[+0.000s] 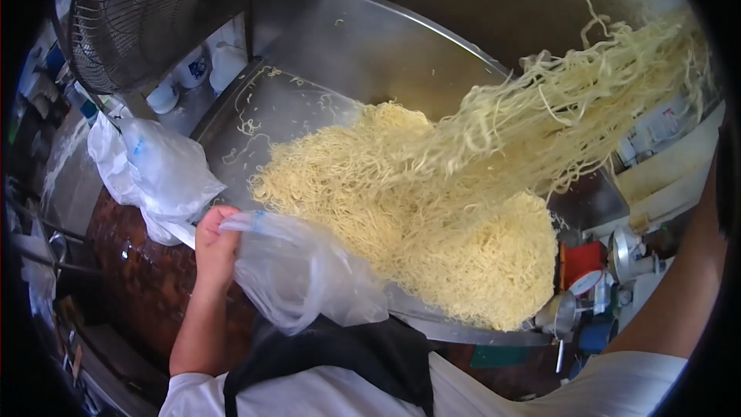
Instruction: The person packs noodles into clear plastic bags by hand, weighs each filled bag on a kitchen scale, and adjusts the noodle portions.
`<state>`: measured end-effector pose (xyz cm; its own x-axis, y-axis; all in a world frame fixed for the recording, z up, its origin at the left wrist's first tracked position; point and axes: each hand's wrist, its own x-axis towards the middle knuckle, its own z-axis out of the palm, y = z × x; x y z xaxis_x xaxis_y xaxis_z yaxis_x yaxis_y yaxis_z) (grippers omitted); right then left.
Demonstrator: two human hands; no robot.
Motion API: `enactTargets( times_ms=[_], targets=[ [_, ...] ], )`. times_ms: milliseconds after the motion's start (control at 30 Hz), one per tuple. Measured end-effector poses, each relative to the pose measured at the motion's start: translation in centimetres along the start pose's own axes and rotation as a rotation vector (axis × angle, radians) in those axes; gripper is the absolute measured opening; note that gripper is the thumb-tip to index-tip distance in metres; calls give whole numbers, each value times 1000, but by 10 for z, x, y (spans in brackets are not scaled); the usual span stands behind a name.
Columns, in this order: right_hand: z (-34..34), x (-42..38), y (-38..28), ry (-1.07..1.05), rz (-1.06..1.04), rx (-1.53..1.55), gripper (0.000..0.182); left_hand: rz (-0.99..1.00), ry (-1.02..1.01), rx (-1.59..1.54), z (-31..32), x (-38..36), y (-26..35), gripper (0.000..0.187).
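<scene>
A big heap of yellow noodles [347, 177] lies on a metal work table [370, 31]. With fingers pinched together, my left hand [216, 243] grips the edge of a clear plastic bag [309, 266], which hangs loosely in front of my apron beside the heap. At the right my bare forearm [691, 255] reaches upward, and my right hand is out of sight. A long sheaf of noodle strands [556, 108] stretches through the air from the heap to the upper right, some of it blurred; what holds its upper end is hidden.
A wire-caged fan [147, 15] stands at the upper left. Below it hangs a white plastic bag [154, 162] near my left hand. At the right are a red scale [583, 262] and a metal pot [559, 313]. Loose noodle bits [247, 120] dot the table's left part.
</scene>
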<state>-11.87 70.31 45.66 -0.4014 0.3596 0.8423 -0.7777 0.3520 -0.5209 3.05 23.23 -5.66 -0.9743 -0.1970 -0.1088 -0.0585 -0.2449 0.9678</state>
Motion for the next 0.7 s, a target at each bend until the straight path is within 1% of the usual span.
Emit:
enactTargets(
  times_ms=[100, 200, 233, 267, 300, 333, 367, 433, 467, 500, 533, 567, 633, 667, 700],
  targets=[
    [-18, -14, 12, -56, 70, -25, 36, 25, -1, 7, 4, 3, -1, 9],
    [-43, -58, 40, -213, 204, -92, 38, -27, 8, -34, 6, 9, -2, 12],
    [-48, -87, 54, -345, 298, -147, 39, -38, 19, -49, 7, 12, -1, 13],
    [-52, -122, 71, -524, 427, -218, 40, -49, 32, -63, 9, 14, 0, 14],
    [-56, -165, 90, -741, 594, -301, 41, -61, 42, -75, 11, 17, 2, 15],
    [-59, -216, 110, -1001, 770, -433, 41, -107, 48, -159, 16, 19, 7, 20],
    [-65, -274, 129, -1267, 816, -686, 53, -135, -57, -235, 17, 22, 11, 24],
    [-74, -420, 184, -1587, 998, -977, 69, -193, -258, -386, 4, 37, 17, 33],
    [-101, -516, 217, -1301, 826, -1348, 85, -227, -556, -536, -9, 54, 21, 33],
    [-84, -534, 195, -1211, 845, -1450, 66, -243, -392, -519, 3, 63, 31, 32],
    [-90, -555, 196, -993, 792, -1264, 54, -251, -228, -500, 20, 71, 47, 31],
    [-96, -572, 199, -778, 740, -1074, 43, -232, -65, -471, 52, 69, 72, 31],
    [-101, -580, 187, -933, 513, -1023, 38, -167, 257, -392, 125, 61, 123, 31],
    [-103, -579, 181, -1002, 387, -999, 36, -173, 185, -417, 133, 73, 129, 31],
    [-103, -577, 178, -927, 455, -931, 34, -172, 115, -448, 137, 86, 132, 32]
  ],
)
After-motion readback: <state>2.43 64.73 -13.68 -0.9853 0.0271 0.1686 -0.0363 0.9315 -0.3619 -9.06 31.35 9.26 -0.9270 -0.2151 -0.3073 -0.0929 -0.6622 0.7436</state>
